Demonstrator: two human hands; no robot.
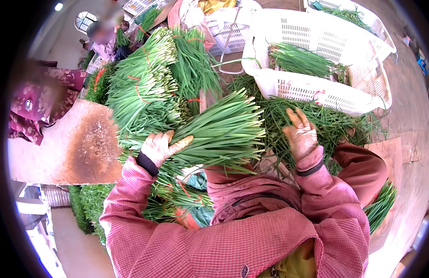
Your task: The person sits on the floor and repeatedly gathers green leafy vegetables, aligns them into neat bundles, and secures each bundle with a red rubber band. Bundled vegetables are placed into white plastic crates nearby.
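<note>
My left hand (pixel 162 145) grips a thick bunch of long flat green stalks, like garlic chives (pixel 221 132), whose pale cut ends point right. No tie shows on this bunch. My right hand (pixel 300 133) is raised to the right of the cut ends, fingers apart, holding nothing, above a heap of loose green leaves (pixel 277 118). Beyond my left hand lies a tall stack of similar bunches (pixel 141 90) bound with red ties. More tied bunches (pixel 190 194) lie beside my lap, partly under my left sleeve.
A white slotted plastic basket (pixel 318 87) with green stalks stands at the upper right, another basket (pixel 384 38) behind it. A stained board (pixel 92 146) lies at the left. A person in patterned purple clothing (pixel 44 100) is beyond it; others sit at the upper left. One bunch (pixel 381 205) lies near my right knee.
</note>
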